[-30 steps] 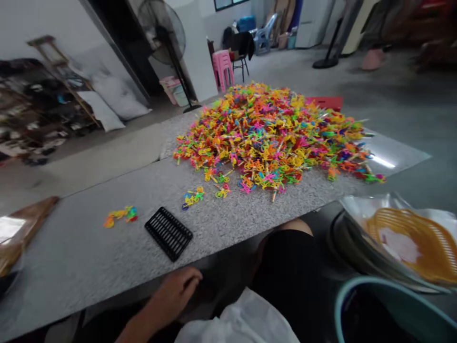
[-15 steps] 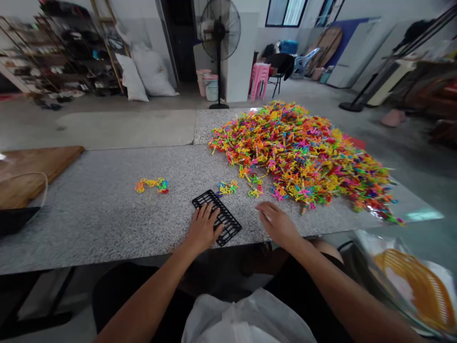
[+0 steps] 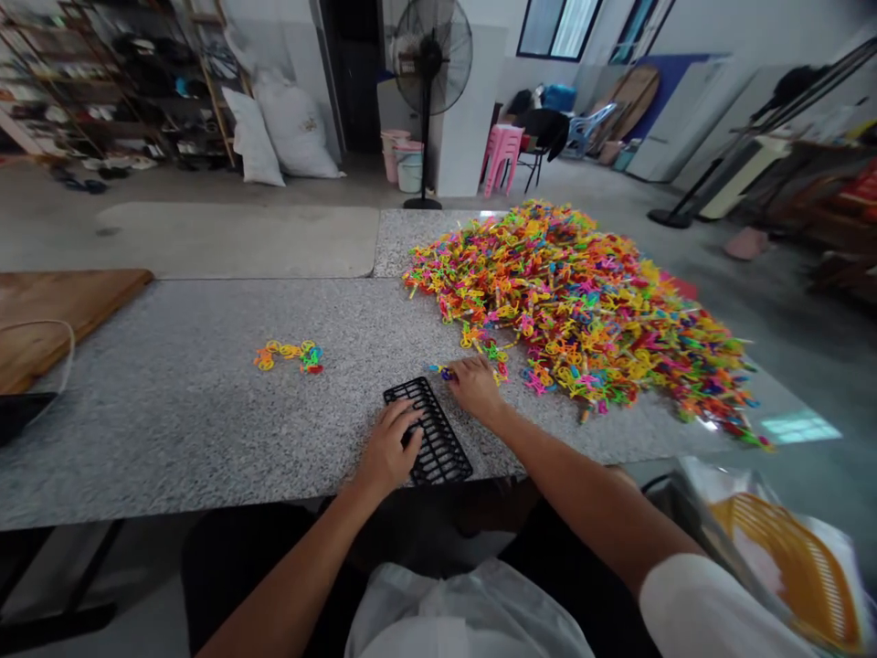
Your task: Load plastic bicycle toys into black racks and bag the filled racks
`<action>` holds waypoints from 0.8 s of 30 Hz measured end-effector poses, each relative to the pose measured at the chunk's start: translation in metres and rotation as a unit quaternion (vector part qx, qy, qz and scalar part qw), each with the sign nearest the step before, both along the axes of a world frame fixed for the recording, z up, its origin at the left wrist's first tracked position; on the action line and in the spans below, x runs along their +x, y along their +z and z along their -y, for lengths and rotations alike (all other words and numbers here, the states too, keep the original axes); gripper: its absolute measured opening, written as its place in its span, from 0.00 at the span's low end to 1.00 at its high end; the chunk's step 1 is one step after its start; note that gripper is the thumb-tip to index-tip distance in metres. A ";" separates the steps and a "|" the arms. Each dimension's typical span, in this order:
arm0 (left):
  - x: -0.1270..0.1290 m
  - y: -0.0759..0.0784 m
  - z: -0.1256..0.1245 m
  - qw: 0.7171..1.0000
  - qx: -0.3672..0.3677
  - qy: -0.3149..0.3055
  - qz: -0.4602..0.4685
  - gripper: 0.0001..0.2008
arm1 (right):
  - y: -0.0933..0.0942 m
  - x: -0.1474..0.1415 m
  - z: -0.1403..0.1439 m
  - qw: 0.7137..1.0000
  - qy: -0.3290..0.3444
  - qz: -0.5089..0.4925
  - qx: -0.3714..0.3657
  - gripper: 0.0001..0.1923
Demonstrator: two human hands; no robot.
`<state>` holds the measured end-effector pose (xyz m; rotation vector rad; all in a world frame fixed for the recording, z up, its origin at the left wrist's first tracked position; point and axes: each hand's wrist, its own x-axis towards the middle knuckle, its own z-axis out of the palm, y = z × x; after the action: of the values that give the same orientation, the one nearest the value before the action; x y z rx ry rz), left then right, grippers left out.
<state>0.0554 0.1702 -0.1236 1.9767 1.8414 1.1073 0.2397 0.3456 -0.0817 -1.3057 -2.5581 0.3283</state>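
A black plastic grid tray [image 3: 442, 448] with rows of cells lies near the table's front edge. My left hand [image 3: 387, 448] is closed over its left side, fingers bent onto the cells and thumb apart. Just beyond the tray's far right corner, my right hand [image 3: 474, 386] has its fingers drawn together on small coloured plastic pieces. A blue bit [image 3: 445, 373] shows at the fingertips; the hand hides the rest. To the left lies a small group of ring-shaped plastic pieces [image 3: 291, 352], yellow, orange, green and blue.
A large heap of bright plastic pieces [image 3: 562, 292] covers the table's right side. A wooden board [image 3: 68, 315] lies at the far left of the speckled table [image 3: 206, 402]. A yellow basket [image 3: 787, 557] in clear plastic stands at lower right. A fan [image 3: 430, 64] stands beyond.
My right hand has moved left and forward onto the small pieces beside the tray. The tray has turned slightly and shifted toward me, with my left hand still on it.
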 end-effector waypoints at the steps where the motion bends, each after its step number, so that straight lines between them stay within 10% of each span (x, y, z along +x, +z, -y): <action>1: -0.001 0.003 -0.005 0.999 0.012 0.014 0.028 0.17 | 0.000 0.004 0.001 0.997 -0.041 -0.056 -0.029 0.10; 4: 0.001 0.022 -0.020 0.989 -0.002 0.042 0.139 0.18 | 0.006 0.011 0.008 0.941 -0.115 -0.261 -0.185 0.09; 8: 0.010 0.051 -0.034 0.958 -0.075 0.034 0.274 0.25 | 0.014 0.010 0.031 0.830 -0.047 -0.407 -0.379 0.10; 13: -0.002 0.061 -0.028 0.961 -0.203 0.055 0.182 0.24 | 0.010 0.016 0.049 0.882 0.043 -0.292 -0.367 0.08; 18: -0.091 0.052 -0.029 0.941 -0.191 0.277 0.030 0.20 | 0.010 0.031 0.021 0.980 -0.102 -0.076 -0.155 0.14; 24: -0.162 0.056 -0.044 0.910 -0.129 0.391 -0.049 0.29 | 0.023 0.005 -0.002 0.985 -0.080 0.131 -0.078 0.19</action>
<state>-0.1068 0.2142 -0.0673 1.1614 2.7711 0.8511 0.2447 0.3473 -0.0590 -1.7041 -2.6577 0.3512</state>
